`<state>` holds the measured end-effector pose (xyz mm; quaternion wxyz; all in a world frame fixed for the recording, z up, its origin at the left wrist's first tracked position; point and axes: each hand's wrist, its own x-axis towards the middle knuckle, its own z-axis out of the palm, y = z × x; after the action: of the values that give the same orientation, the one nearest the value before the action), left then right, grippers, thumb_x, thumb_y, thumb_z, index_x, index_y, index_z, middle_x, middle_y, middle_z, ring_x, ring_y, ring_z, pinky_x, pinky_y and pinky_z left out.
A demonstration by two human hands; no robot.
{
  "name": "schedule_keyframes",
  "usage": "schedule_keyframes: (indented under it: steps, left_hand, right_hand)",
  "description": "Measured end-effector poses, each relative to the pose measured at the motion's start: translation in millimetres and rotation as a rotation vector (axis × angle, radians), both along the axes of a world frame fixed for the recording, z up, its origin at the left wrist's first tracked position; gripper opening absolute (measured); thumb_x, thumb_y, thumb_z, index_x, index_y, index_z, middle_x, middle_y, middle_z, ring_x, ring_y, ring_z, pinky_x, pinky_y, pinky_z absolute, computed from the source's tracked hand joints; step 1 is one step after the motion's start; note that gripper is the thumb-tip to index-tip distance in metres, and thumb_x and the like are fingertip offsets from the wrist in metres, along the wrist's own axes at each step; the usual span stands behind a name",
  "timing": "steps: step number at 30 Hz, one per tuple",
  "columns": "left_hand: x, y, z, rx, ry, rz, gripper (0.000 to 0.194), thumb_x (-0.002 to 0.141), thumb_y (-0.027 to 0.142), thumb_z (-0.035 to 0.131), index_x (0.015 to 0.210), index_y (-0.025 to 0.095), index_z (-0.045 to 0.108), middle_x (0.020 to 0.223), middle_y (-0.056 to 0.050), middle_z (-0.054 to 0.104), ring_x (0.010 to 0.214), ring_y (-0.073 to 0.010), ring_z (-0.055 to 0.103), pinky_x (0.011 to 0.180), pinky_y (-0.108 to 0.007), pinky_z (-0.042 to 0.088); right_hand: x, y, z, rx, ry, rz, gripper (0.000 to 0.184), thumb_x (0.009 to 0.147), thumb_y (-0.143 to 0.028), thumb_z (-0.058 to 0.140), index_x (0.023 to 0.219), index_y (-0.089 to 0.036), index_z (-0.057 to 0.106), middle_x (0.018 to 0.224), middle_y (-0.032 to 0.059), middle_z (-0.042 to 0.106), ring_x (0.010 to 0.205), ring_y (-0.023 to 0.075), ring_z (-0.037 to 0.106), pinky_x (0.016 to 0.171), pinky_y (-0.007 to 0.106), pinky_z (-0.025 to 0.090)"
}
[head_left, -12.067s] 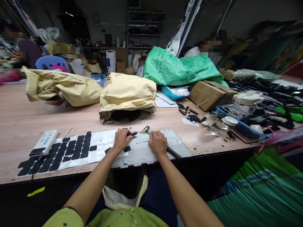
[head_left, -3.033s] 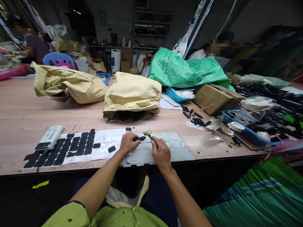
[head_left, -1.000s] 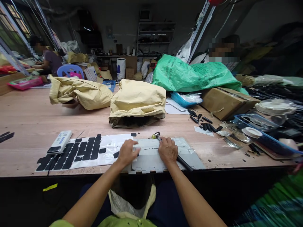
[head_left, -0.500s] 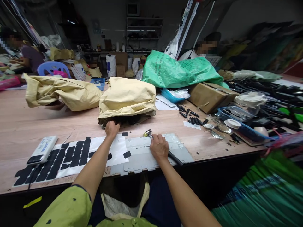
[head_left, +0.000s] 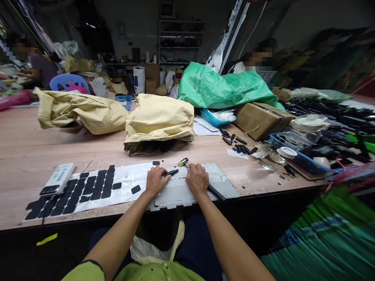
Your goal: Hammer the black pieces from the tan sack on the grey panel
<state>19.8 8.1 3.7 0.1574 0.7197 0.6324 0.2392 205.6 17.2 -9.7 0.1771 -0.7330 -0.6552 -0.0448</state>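
My left hand (head_left: 156, 180) is closed on a small black tapered part (head_left: 172, 172), which points to the right above the grey plastic board (head_left: 175, 195). My right hand (head_left: 197, 179) is wrapped round a small hammer (head_left: 216, 192); its metal and yellowish head (head_left: 183, 162) sticks out past the fingers on the far side, and its black handle runs toward the table edge. Left of the board lies a white sheet (head_left: 124, 173) with black rounded-square stickers (head_left: 101, 183). Beyond my hands stands a cream bag (head_left: 159, 117), its dark mouth facing me.
Another cream bag (head_left: 84, 111) lies at the left, behind a white device (head_left: 58, 177). Several black parts (head_left: 241, 149) lie near a cardboard box (head_left: 260, 121) and a green sack (head_left: 222, 86). A blue tray (head_left: 304, 158) sits at right. Two people are at work farther back.
My left hand has come out of the cream bag's mouth, back toward me, and now holds a black part over the board. My right hand stays on the hammer.
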Motion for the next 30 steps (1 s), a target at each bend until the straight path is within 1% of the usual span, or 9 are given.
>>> schedule_keyframes:
  steps: [5,7,9,12,14,17,22,28,30]
  left_hand:
    - [-2,3,-5.3,0.008,-0.033,-0.014,0.012,0.080,0.032,0.069,0.087,0.022,0.067,0.081,0.000,0.062,0.085,-0.0183,0.053,0.077,-0.031,0.036]
    - [-2,2,-5.6,0.006,-0.049,-0.011,0.013,0.080,0.033,0.068,0.087,0.022,0.068,0.080,0.000,0.062,0.085,-0.0182,0.053,0.077,-0.030,0.036]
    - [-2,2,-5.0,0.005,-0.050,-0.011,0.013,0.080,0.033,0.068,0.087,0.022,0.068,0.081,0.000,0.062,0.085,-0.0184,0.053,0.076,-0.031,0.036]
    - [-1,2,-3.5,-0.003,-0.049,-0.011,0.014,0.081,0.033,0.067,0.088,0.022,0.069,0.085,-0.001,0.063,0.087,-0.0188,0.053,0.077,-0.031,0.037]
    - [0,1,-2.6,-0.014,-0.052,-0.009,0.014,0.081,0.033,0.067,0.089,0.022,0.069,0.087,-0.002,0.064,0.088,-0.0190,0.054,0.077,-0.031,0.037]
    - [0,0,-2.5,-0.016,-0.049,-0.006,0.014,0.082,0.034,0.067,0.090,0.023,0.070,0.089,-0.002,0.064,0.089,-0.0192,0.054,0.077,-0.032,0.037]
    - [0,0,-3.8,-0.007,-0.035,-0.007,0.016,0.082,0.035,0.067,0.091,0.023,0.070,0.089,-0.002,0.065,0.089,-0.0198,0.054,0.078,-0.033,0.036]
    - [0,0,-3.4,-0.021,-0.044,0.000,0.014,0.082,0.033,0.067,0.091,0.024,0.070,0.092,-0.002,0.065,0.091,-0.0194,0.054,0.080,-0.033,0.036]
    - [0,0,-4.1,-0.020,-0.046,0.006,0.014,0.081,0.033,0.067,0.091,0.024,0.070,0.092,-0.002,0.065,0.091,-0.0195,0.054,0.080,-0.033,0.037]
  right_hand:
    - [5,3,2.6,-0.030,0.072,0.012,0.025,0.090,-0.020,0.054,0.112,-0.021,0.066,0.099,0.0079,0.061,0.091,0.0220,0.052,0.070,0.031,0.033]
    - [7,1,6.5,-0.038,0.138,0.012,0.024,0.090,-0.020,0.053,0.109,-0.021,0.067,0.097,0.0065,0.062,0.089,0.0204,0.053,0.070,0.029,0.034]
    - [6,-5,11.2,0.003,0.239,0.019,0.024,0.092,-0.021,0.049,0.108,-0.021,0.067,0.096,0.0053,0.063,0.086,0.0188,0.055,0.070,0.028,0.036]
    - [0,-18,17.5,0.120,0.427,0.112,0.028,0.093,-0.024,0.045,0.109,-0.019,0.067,0.097,0.0057,0.065,0.086,0.0185,0.058,0.074,0.028,0.041]
    - [-7,-26,19.7,0.157,0.491,0.198,0.029,0.092,-0.025,0.044,0.107,-0.018,0.067,0.095,0.0064,0.066,0.087,0.0190,0.059,0.077,0.028,0.043]
    - [-14,-35,17.9,0.169,0.498,0.254,0.031,0.093,-0.028,0.042,0.108,-0.018,0.068,0.093,0.0069,0.066,0.086,0.0196,0.060,0.077,0.029,0.045]
    - [-18,-40,9.5,0.114,0.475,0.258,0.031,0.092,-0.026,0.041,0.104,-0.017,0.068,0.089,0.0073,0.065,0.082,0.0195,0.060,0.074,0.029,0.046]
    - [-26,-43,14.9,0.155,0.480,0.290,0.031,0.093,-0.028,0.041,0.108,-0.018,0.067,0.090,0.0071,0.065,0.084,0.0200,0.060,0.075,0.030,0.046]
    - [-31,-46,15.1,0.132,0.463,0.312,0.032,0.094,-0.028,0.041,0.109,-0.018,0.066,0.092,0.0071,0.065,0.085,0.0197,0.060,0.076,0.029,0.045]
